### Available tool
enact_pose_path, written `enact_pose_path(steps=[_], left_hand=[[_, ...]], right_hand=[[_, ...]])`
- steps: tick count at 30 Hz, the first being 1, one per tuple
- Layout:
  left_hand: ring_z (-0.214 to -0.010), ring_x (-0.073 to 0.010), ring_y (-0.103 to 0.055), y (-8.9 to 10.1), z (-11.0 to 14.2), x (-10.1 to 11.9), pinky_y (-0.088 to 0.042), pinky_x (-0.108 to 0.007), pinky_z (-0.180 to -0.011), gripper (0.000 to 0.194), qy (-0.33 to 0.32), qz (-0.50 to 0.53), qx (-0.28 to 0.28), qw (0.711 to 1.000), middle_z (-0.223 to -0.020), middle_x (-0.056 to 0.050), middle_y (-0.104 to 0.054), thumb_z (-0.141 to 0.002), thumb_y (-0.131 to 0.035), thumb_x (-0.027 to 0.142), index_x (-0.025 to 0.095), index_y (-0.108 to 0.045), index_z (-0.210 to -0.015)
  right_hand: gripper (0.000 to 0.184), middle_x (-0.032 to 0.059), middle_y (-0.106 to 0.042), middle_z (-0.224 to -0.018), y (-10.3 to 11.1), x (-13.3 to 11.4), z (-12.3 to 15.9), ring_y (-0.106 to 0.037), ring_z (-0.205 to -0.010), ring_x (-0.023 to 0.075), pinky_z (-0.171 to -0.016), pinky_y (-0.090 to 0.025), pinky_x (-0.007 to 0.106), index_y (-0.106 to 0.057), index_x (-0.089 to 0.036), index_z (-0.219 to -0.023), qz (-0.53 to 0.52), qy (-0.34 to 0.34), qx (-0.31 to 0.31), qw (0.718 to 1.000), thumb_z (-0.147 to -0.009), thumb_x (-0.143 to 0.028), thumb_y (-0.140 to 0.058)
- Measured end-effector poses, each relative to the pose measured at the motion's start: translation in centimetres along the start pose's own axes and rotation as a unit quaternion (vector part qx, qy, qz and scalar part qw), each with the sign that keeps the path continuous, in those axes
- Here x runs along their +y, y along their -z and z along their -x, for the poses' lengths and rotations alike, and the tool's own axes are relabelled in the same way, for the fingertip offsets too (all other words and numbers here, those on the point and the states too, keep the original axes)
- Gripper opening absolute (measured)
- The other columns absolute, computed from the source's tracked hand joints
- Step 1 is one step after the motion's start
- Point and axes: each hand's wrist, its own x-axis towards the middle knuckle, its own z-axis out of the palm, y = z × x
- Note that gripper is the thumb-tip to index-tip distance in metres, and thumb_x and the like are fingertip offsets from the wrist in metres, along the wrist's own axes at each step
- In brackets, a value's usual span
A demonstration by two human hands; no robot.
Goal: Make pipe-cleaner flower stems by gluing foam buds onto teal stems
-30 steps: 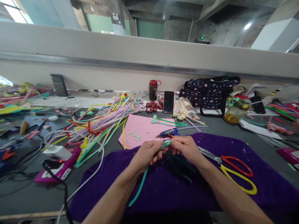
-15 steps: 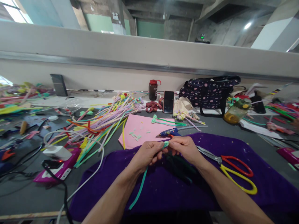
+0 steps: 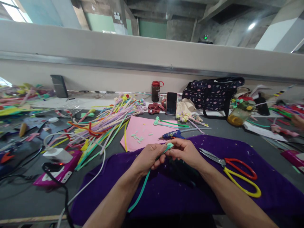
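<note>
My left hand (image 3: 152, 157) pinches a mint-green pipe-cleaner flower (image 3: 169, 145) just below its small bunched head. The flower's green stem (image 3: 142, 193) hangs from under that hand, down over the purple cloth (image 3: 104, 190). My right hand (image 3: 184, 152) is closed at the head's right side, thumb and forefinger against it; the exact contact is partly hidden. Just beyond the hands, a blue glue gun (image 3: 172, 135) lies with its tip over a pink sheet (image 3: 135, 126). Short pale-green pieces (image 3: 137, 138) and finished green flowers (image 3: 156, 120) rest on that sheet.
Scissors (image 3: 224, 163) with red and yellow handles lie open at the right. A pipe-cleaner bundle (image 3: 106, 122) spreads to the left, near a magenta power strip (image 3: 59, 175) and cables. Behind stand a phone (image 3: 171, 103), bottle (image 3: 155, 91) and dark bag (image 3: 209, 95). Another person's hand (image 3: 298, 122) shows far right.
My right fingers have shifted and opened slightly around the flower, so more of its head shows. The stem's lower end has swung a little left. Another person's hand has come further into view.
</note>
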Motion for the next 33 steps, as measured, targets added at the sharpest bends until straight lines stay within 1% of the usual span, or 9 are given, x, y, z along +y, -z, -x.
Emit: enact_pose_path(steps=[2,4,10,15,21,23,26,30,33], left_hand=[[-0.025,-0.0019,-0.026,-0.1,0.0,0.0,-0.016,-0.016,-0.029,0.046,-0.013,-0.036,0.007,0.999,-0.033,0.007,-0.036,-0.077,-0.047,0.052,0.013,-0.051,-0.051],[-0.026,-0.0020,-0.027,-0.2,0.0,-0.1,-0.018,-0.016,-0.029,0.047,-0.021,-0.058,0.015,0.998,-0.035,0.006,-0.037,-0.077,-0.046,0.052,0.013,-0.051,-0.052],[-0.033,-0.0040,-0.041,-0.4,-0.2,-0.2,-0.028,-0.014,-0.030,0.038,-0.015,-0.067,0.063,0.996,-0.052,0.002,-0.052,-0.075,-0.050,0.049,0.012,-0.055,-0.068],[-0.044,-0.0068,-0.051,-0.4,-0.1,-0.1,-0.039,-0.016,-0.038,0.026,-0.046,-0.045,0.086,0.994,-0.061,0.003,-0.054,-0.067,-0.064,0.034,0.015,-0.052,-0.079],[-0.037,-0.0036,-0.039,-0.2,0.0,0.1,-0.029,-0.016,-0.036,0.024,-0.059,-0.095,0.093,0.989,-0.057,0.003,-0.054,-0.073,-0.056,0.038,0.014,-0.054,-0.072],[-0.038,-0.0036,-0.036,-0.2,0.1,0.1,-0.027,-0.016,-0.038,0.023,-0.069,-0.111,0.097,0.987,-0.054,0.004,-0.052,-0.073,-0.055,0.037,0.014,-0.055,-0.070],[-0.044,-0.0060,-0.041,-0.1,0.1,0.1,-0.029,-0.018,-0.043,0.020,-0.089,-0.129,0.098,0.983,-0.054,0.003,-0.053,-0.072,-0.057,0.034,0.014,-0.057,-0.068],[-0.052,-0.0080,-0.045,-0.2,0.1,-0.1,-0.033,-0.020,-0.050,0.015,-0.098,-0.136,0.096,0.981,-0.058,0.003,-0.054,-0.070,-0.057,0.029,0.014,-0.060,-0.069],[-0.052,-0.0081,-0.045,-0.2,0.1,-0.2,-0.034,-0.020,-0.051,0.015,-0.089,-0.126,0.087,0.984,-0.061,0.002,-0.055,-0.070,-0.057,0.029,0.014,-0.060,-0.070]], right_hand=[[0.022,-0.0014,-0.059,-0.065,-0.4,0.1,0.0,-0.051,-0.050,0.0079,-0.045,-0.040,0.018,-0.062,-0.015,-0.085,0.007,-0.002,0.010,1.000,-0.069,-0.029,-0.065],[0.017,-0.0018,-0.058,-0.063,-0.5,0.3,0.0,-0.050,-0.050,0.0077,-0.044,-0.039,0.018,-0.062,-0.015,-0.080,0.011,0.005,0.016,1.000,-0.071,-0.029,-0.063],[0.011,-0.0033,-0.057,-0.060,-0.3,0.8,-0.3,-0.049,-0.048,0.0075,-0.044,-0.039,0.018,-0.062,-0.016,-0.076,0.026,0.013,0.028,0.999,-0.073,-0.026,-0.059],[0.008,-0.0040,-0.053,-0.056,-0.1,1.0,-0.3,-0.047,-0.046,0.0063,-0.044,-0.037,0.017,-0.060,-0.014,-0.072,0.040,-0.009,0.062,0.997,-0.073,-0.022,-0.058],[0.018,-0.0014,-0.058,-0.068,1.2,0.6,-0.3,-0.052,-0.058,0.0096,-0.052,-0.041,0.020,-0.063,-0.014,-0.085,0.029,-0.019,-0.028,0.999,-0.067,-0.019,-0.062],[0.029,-0.0004,-0.060,-0.074,1.6,0.5,-0.3,-0.053,-0.062,0.0102,-0.055,-0.041,0.021,-0.062,-0.015,-0.094,0.013,-0.017,-0.026,0.999,-0.066,-0.017,-0.063],[0.038,0.0008,-0.062,-0.081,1.7,0.3,-0.2,-0.054,-0.064,0.0108,-0.057,-0.042,0.022,-0.059,-0.017,-0.102,-0.003,-0.001,-0.026,1.000,-0.065,-0.015,-0.064],[0.035,-0.0003,-0.062,-0.081,1.4,0.1,-0.1,-0.054,-0.065,0.0103,-0.059,-0.042,0.022,-0.062,-0.019,-0.100,0.012,0.023,-0.033,0.999,-0.065,-0.014,-0.063],[0.029,0.0007,-0.061,-0.080,1.5,-0.1,-0.1,-0.054,-0.061,0.0099,-0.053,-0.041,0.021,-0.064,-0.018,-0.100,0.039,0.024,-0.033,0.998,-0.071,-0.020,-0.060]])
